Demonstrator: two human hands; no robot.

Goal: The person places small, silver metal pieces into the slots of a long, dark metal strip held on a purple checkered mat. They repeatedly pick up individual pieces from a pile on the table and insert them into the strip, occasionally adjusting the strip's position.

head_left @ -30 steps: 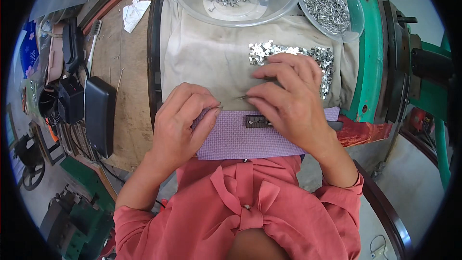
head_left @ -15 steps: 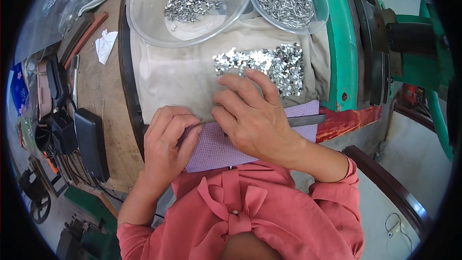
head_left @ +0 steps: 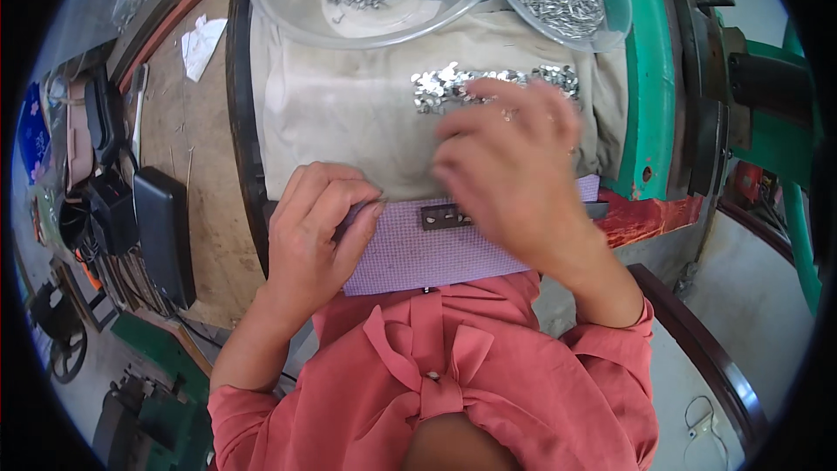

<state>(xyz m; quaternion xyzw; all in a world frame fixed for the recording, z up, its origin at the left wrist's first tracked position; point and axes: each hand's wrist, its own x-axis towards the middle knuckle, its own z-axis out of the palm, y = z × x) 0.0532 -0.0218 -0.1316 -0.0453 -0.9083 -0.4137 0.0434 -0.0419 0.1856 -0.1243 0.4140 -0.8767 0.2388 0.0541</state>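
Note:
My left hand (head_left: pixel 321 225) rests at the left edge of a purple checked cloth (head_left: pixel 401 249). Its thumb and forefinger are pinched together; whatever may be between them is hidden. A dark slotted metal strip (head_left: pixel 433 218) lies across the cloth, with small bright pieces in its slots. Smeared by motion, my right hand (head_left: pixel 514 166) hovers over the strip, its fingers reaching toward a spread of small shiny metal pieces (head_left: pixel 436 87). Whether those fingers hold anything is not visible. The pieces lie on a beige cloth (head_left: pixel 340 113).
Beyond the pieces stand a large clear bowl (head_left: pixel 296 22) with metal bits and a smaller clear bowl (head_left: pixel 617 22) of short metal pins. A green machine (head_left: pixel 649 105) borders the right. On the left bench lie a black case (head_left: pixel 166 235) and a toothbrush (head_left: pixel 139 113).
My right hand has moved off the strip, away from me and to the right, uncovering the strip's slotted end. My left hand keeps its pinch. The whole view has shifted slightly.

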